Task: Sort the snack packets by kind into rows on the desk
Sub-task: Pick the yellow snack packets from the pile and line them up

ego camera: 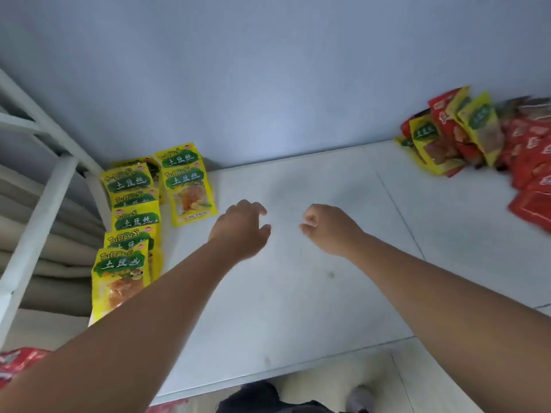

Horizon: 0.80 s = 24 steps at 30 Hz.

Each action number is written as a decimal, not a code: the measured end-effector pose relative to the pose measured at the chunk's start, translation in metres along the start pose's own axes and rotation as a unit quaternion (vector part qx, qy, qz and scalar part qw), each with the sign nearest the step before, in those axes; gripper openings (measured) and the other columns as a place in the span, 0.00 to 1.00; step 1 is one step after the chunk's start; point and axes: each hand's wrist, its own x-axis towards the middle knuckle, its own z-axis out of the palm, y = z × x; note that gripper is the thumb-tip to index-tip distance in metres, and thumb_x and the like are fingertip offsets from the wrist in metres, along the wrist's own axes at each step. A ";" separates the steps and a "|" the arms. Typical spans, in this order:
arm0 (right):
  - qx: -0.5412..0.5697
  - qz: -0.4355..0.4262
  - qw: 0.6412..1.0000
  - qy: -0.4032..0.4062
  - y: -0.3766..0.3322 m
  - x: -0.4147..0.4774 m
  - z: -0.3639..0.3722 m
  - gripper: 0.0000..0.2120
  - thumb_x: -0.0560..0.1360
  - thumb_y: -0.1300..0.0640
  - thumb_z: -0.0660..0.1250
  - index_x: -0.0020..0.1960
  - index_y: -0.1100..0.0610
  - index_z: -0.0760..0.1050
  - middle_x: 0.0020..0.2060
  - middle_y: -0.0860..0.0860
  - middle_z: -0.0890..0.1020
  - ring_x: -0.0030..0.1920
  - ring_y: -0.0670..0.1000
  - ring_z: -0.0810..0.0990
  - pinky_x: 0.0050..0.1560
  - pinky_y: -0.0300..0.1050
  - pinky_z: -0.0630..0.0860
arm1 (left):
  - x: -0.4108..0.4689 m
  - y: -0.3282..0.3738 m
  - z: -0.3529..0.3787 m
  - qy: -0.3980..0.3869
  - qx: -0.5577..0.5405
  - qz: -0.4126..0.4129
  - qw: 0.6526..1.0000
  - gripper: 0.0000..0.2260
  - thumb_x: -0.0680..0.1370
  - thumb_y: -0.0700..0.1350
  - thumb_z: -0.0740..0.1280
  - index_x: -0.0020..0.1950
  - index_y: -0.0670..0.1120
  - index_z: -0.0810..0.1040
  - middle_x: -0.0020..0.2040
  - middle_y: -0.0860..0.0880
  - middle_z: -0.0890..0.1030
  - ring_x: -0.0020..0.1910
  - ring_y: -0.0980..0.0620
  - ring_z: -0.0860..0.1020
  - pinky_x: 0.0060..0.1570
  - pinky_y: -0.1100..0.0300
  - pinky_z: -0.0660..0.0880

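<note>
While both hands hang over the white desk (298, 308), neither one holds a packet. The left hand (241, 228) has its fingers loose and a little bent, with space between fingers and thumb. The right hand (326, 229) is curled up into a small fist with nothing in it. The two hands are near each other but do not touch.

Just to the left of the left hand lie the yellow packets (134, 222). They make one long row that runs from the wall (268, 70) down past the left arm, each packet lying partly on the next. A short row (186, 186) of two more yellow ones lies beside it, closer to the left hand.

Far off to the right of the right hand, against the wall, sits a messy pile (465, 135) where yellow and red ones are mixed. More red packets (533, 174) spread out beyond that pile. Below the left arm, some red wrappers (18, 362) peek out. A white metal frame (38, 222) stands further left than the yellow rows.
</note>
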 end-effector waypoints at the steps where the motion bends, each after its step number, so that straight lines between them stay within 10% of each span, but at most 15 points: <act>1: 0.000 0.008 1.000 -0.004 0.020 -0.010 -0.009 0.08 0.79 0.49 0.66 0.54 0.53 0.75 0.50 0.49 0.79 0.55 0.54 0.78 0.50 0.44 0.70 | 0.000 0.024 0.006 -0.006 0.009 0.010 1.000 0.18 0.80 0.55 0.65 0.70 0.53 0.75 0.67 0.49 0.75 0.67 0.47 0.74 0.66 0.50 0.72; 12: 0.002 0.098 0.995 0.016 0.187 -0.087 -0.085 0.11 0.79 0.48 0.65 0.57 0.54 0.74 0.48 0.49 0.77 0.51 0.53 0.76 0.44 0.42 0.68 | 0.007 0.200 0.065 -0.082 0.041 0.073 0.993 0.20 0.81 0.56 0.64 0.72 0.55 0.71 0.68 0.52 0.76 0.67 0.49 0.75 0.64 0.51 0.72; 24: 0.025 0.185 0.980 0.063 0.233 -0.082 -0.132 0.18 0.79 0.50 0.65 0.63 0.60 0.76 0.60 0.55 0.81 0.60 0.56 0.78 0.60 0.50 0.75 | 0.069 0.249 0.071 -0.096 0.017 0.129 0.987 0.19 0.81 0.56 0.63 0.71 0.54 0.73 0.67 0.53 0.76 0.68 0.50 0.74 0.63 0.52 0.73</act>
